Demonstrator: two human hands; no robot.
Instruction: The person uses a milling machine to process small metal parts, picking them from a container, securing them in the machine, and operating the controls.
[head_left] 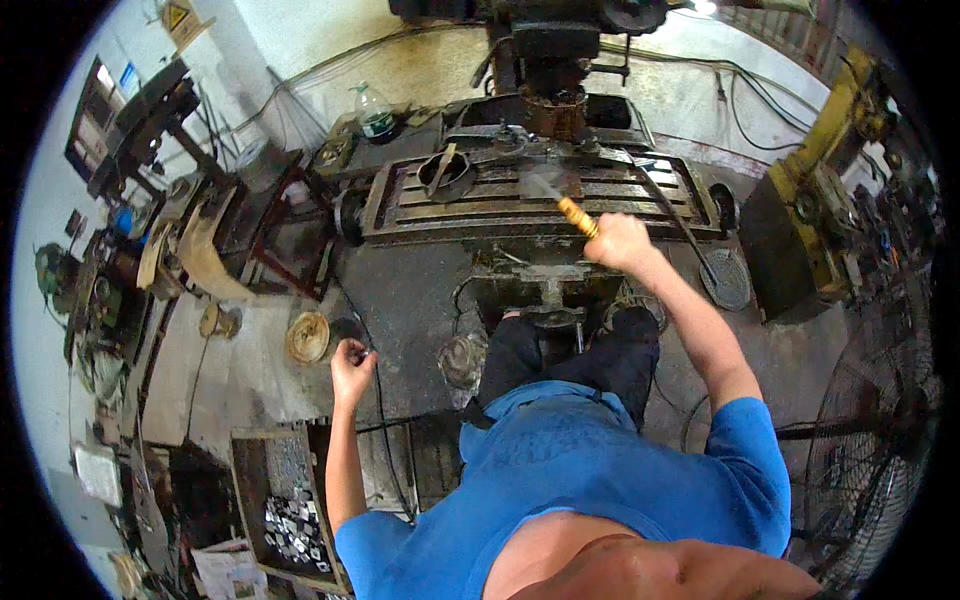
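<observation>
My right hand (620, 243) is stretched forward, its fingers wrapped round a tool with a yellow ribbed handle (577, 216). The tool's pale far end is blurred over the slotted machine table (420, 212), so its kind cannot be made out. Low on the left, my left hand (352, 372) is closed, with fingers pinched together. A small bright spot shows at its fingertips, too small to name. A dark round pot (455, 183) with a flat stick leaning in it stands on the machine table, left of the tool. Beyond it is the rusty machine head (553, 112).
Beside my left elbow is a wooden crate (243, 490) holding several small metal blocks (293, 525). A round tan lid-like thing (308, 337) lies near my left hand. At right are a long bar (675, 215), a yellow machine (790, 225) and a fan guard (870, 440).
</observation>
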